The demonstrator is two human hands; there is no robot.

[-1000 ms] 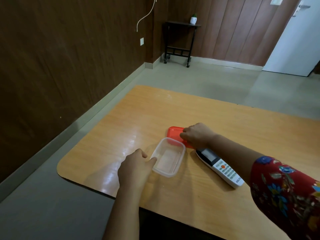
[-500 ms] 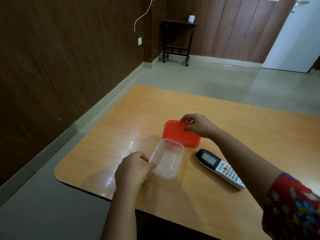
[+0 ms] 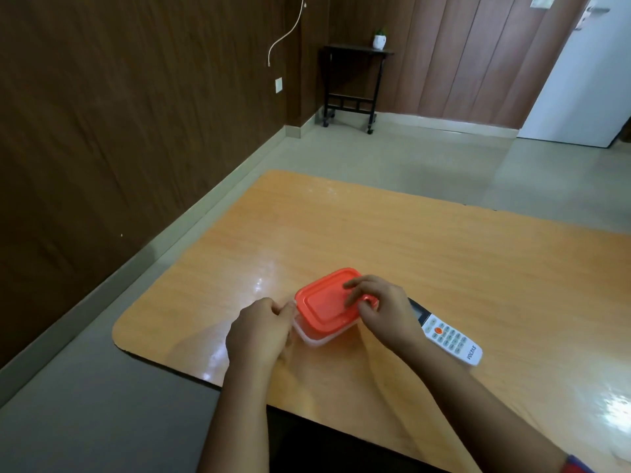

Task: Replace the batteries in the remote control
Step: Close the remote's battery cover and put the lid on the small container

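A red lid (image 3: 324, 300) lies tilted on top of the clear plastic container (image 3: 312, 339) near the table's front edge. My right hand (image 3: 382, 308) holds the lid at its right side, fingers spread over the top. My left hand (image 3: 259, 331) grips the container's left wall. A white remote control (image 3: 450, 339) with an orange button lies face up just right of the container, its screen end partly hidden behind my right hand. No batteries are visible.
The wooden table (image 3: 409, 254) has a rounded left corner (image 3: 119, 336) close to my left hand. Beyond it are grey floor, a brown wall, and a small black side table (image 3: 351, 83) with a white pot far back.
My right hand lifted the red lid from the table behind the container and brought it down onto the container. My left hand stayed at the container's left side.
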